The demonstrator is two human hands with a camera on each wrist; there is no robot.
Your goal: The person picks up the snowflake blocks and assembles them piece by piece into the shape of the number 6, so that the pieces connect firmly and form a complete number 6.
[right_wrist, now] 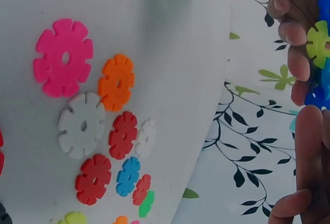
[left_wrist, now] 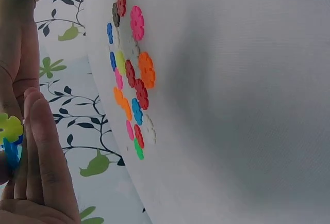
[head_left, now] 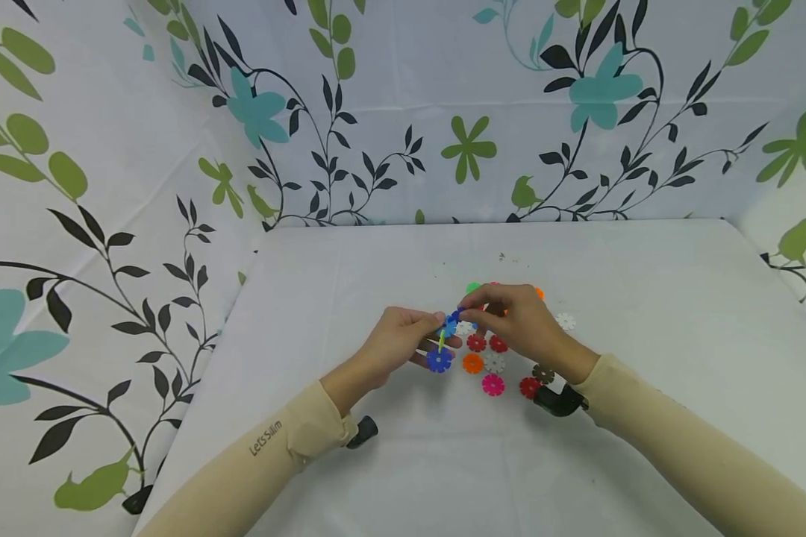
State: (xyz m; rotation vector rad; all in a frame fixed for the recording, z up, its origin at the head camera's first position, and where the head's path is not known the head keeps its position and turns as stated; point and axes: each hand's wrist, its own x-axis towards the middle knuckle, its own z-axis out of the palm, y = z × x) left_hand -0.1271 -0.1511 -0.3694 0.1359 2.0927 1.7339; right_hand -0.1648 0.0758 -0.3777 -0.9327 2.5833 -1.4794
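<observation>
My left hand (head_left: 398,339) holds a short chain of interlocking snowflake discs over the white table. A dark blue disc (head_left: 439,360) hangs at its lower end, joined to a yellow disc (right_wrist: 318,44), then a light blue disc (head_left: 448,327). At the upper end, my right hand (head_left: 527,321) pinches another dark blue disc (right_wrist: 314,98) against the light blue one. Whether their slots are fully locked cannot be seen. In the left wrist view, the yellow and light blue discs show beside the left fingers (left_wrist: 46,146), with the rest of the chain mostly hidden.
Loose snowflake discs lie under and beside the right hand, among them a pink disc (head_left: 493,385), an orange disc (head_left: 473,363), a red disc (head_left: 498,343) and a white disc (head_left: 566,321). A patterned cloth (head_left: 389,112) hangs behind the table (head_left: 645,298).
</observation>
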